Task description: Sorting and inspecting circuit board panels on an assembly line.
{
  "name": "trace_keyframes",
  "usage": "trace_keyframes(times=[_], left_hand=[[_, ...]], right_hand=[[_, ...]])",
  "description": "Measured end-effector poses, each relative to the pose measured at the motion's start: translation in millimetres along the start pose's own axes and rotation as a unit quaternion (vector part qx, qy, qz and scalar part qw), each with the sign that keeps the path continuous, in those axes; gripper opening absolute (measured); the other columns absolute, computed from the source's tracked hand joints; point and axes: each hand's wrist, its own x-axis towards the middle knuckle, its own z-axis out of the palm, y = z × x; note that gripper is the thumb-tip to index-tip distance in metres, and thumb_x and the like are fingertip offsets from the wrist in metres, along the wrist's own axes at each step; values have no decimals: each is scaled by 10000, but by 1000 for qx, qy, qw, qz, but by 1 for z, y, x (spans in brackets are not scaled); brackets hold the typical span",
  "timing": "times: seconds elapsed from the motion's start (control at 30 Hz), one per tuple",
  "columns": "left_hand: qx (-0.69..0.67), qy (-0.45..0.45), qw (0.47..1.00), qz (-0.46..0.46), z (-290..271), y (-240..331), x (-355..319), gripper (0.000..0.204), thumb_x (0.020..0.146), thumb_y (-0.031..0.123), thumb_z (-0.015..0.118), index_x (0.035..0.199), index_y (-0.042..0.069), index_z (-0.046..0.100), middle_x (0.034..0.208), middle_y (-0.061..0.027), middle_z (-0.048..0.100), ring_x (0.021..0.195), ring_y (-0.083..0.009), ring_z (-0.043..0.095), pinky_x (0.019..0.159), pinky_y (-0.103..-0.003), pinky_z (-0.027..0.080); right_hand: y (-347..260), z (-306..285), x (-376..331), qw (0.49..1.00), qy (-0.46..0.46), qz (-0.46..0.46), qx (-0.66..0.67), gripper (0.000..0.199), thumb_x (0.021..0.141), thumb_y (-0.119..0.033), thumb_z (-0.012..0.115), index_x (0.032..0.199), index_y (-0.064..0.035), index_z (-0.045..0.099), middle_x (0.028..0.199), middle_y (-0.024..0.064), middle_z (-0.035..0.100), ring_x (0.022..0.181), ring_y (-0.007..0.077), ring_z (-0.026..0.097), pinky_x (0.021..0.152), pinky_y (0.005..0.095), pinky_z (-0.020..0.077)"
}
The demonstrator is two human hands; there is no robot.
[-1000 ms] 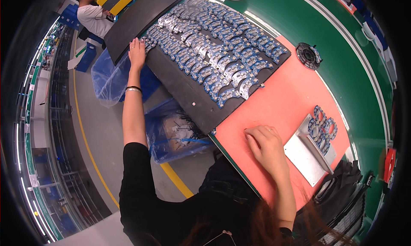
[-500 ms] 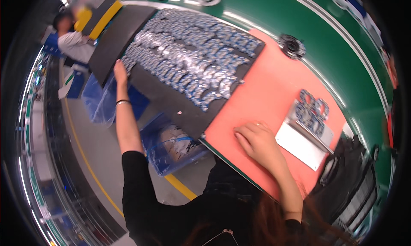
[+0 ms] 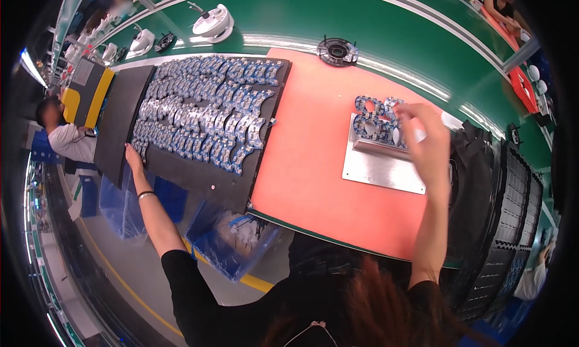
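1. We've got the orange mat (image 3: 313, 160) as our anchor on the green tabletop (image 3: 386, 39).
2. Our left hand (image 3: 134, 160) lies flat, fingers out, on the black tray (image 3: 199, 178) left of the mat, just beside the rows of small blue parts (image 3: 205, 114).
3. Our right hand (image 3: 427, 139) hovers over the metal plate (image 3: 380, 169) on the mat's right side, fingers curled at a blue cluster (image 3: 374, 120); can't tell if it's gripping.

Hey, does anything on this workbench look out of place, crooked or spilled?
Nothing stands out. The blue parts lie in rows on the black tray, the left hand rests at its edge, and the right hand is over the small stack on the metal plate.
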Motion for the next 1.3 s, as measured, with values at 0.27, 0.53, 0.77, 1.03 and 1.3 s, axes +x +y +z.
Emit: trace_keyframes(times=[0.27,0.53,0.77,1.03,1.3], left_hand=[[-61,134,984,-99,-53,26,3,557,1019,422,416,1328,-9,585,1343,-202,599,1271,-321,540,1057,-390,404],[-174,-49,953,243,-62,364,-211,265,970,101,512,1164,26,675,1307,-135,599,1259,-244,525,1080,-345,385],[-295,-224,870,326,35,490,-345,395,1033,263,506,1300,-24,552,1156,-146,634,1099,-235,603,948,-364,479],[-633,-171,750,84,69,588,-387,413,1043,423,499,954,29,586,698,-4,550,615,-40,503,528,-225,411],[-586,-79,783,193,101,594,-425,388,1060,371,438,906,26,524,614,-81,552,527,-193,586,485,-319,446]], right_hand=[[28,24,27,950,-271,153,-30,397,908,-351,623,1231,-121,614,789,135,678,771,300,674,702,415,489],[51,38,32,953,-228,174,96,434,816,-123,687,1243,-137,610,736,31,574,656,142,580,611,319,453],[-47,16,70,960,-85,14,265,420,923,-15,616,1333,-72,549,876,1,544,675,23,487,569,184,352],[-71,24,51,957,42,-63,281,451,1026,-194,539,1423,2,456,953,49,621,824,94,556,709,251,447],[-59,44,50,911,189,133,342,673,1029,-608,345,935,13,587,865,61,592,789,147,562,705,276,454]])
